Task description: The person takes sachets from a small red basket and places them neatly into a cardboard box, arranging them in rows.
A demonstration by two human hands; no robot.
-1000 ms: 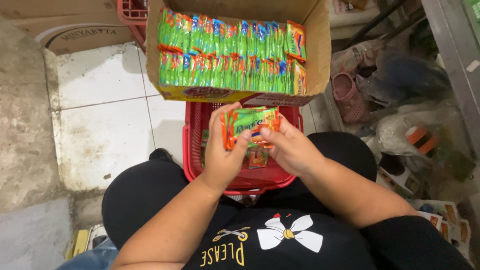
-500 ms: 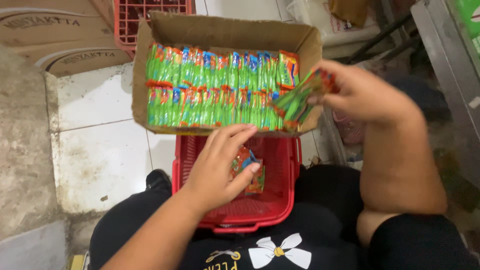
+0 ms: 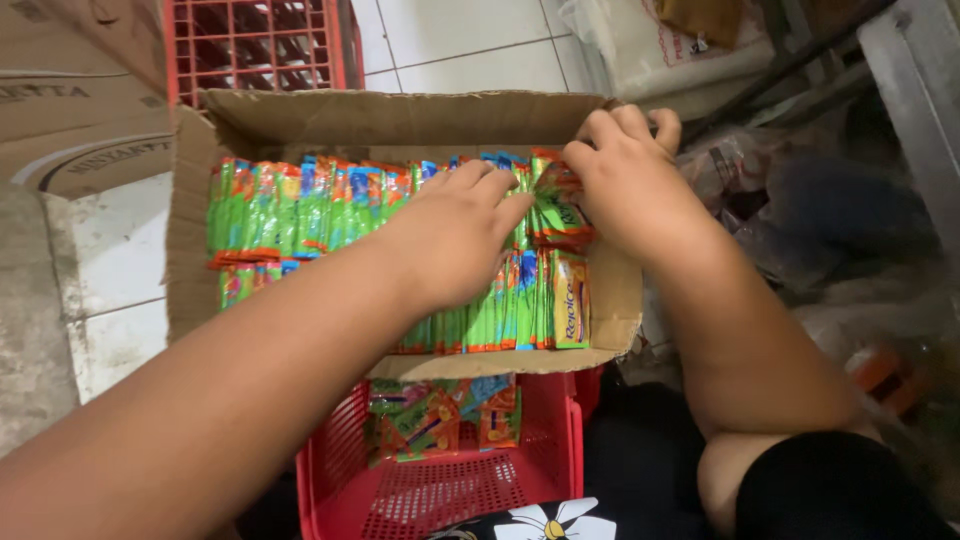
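While the green sachets [image 3: 300, 205] stood packed upright in two rows inside the cardboard box [image 3: 390, 120], I saw the right hand [image 3: 625, 180] pinching a small bundle of sachets [image 3: 557, 210] at the upper row's right end, fingers clenched around it. My view showed the left hand [image 3: 450, 235] resting flat on the rows just beside it, fingers released and grasping nothing. Below the box sat a red basket [image 3: 440, 490] with a few loose sachets [image 3: 445, 415]. Behind the box stood a red crate [image 3: 260, 45] on the white tiled floor [image 3: 470, 40].
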